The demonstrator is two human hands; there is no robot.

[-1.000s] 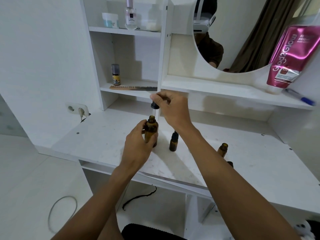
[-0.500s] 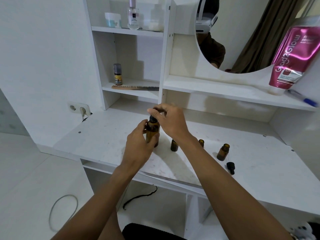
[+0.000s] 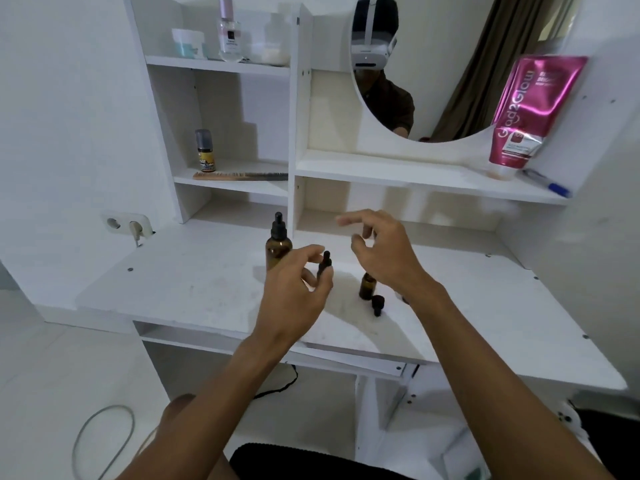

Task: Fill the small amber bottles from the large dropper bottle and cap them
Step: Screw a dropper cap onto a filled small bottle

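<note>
My left hand (image 3: 294, 292) is curled loosely; its thumb and forefinger close around a small amber glass bottle with a black dropper cap (image 3: 324, 266), of which only the cap and neck show between the fingers. Whether the fingertips actually press on the bottle cannot be told from this angle. My right hand (image 3: 381, 252) hovers just to the right of it with nothing held: the fingers (image 3: 349, 220) are spread and slightly bent, the thumb apart from the forefinger.

Just left of my left fingertips, and touching none of them, stands the large amber dropper bottle with a black bulb cap (image 3: 278, 244), upright and capped on the white desk top (image 3: 194, 282). Below my right palm stands a second small amber glass bottle, uncapped (image 3: 367, 287), upright. A loose black dropper cap (image 3: 377, 304) lies on its side just beside that bottle's base. Behind my right fingers, the top of a third small amber bottle (image 3: 367, 232) shows; the rest is hidden by the hand.

Further out, above both hands, a shelf carries a wooden comb (image 3: 239, 175) and a small grey-capped bottle with a yellow label (image 3: 205, 150). To the upper right, a pink squeeze tube (image 3: 526, 112) stands cap down beside a blue-capped pen (image 3: 547, 183). A round mirror (image 3: 433, 64) hangs above the middle shelf.
</note>
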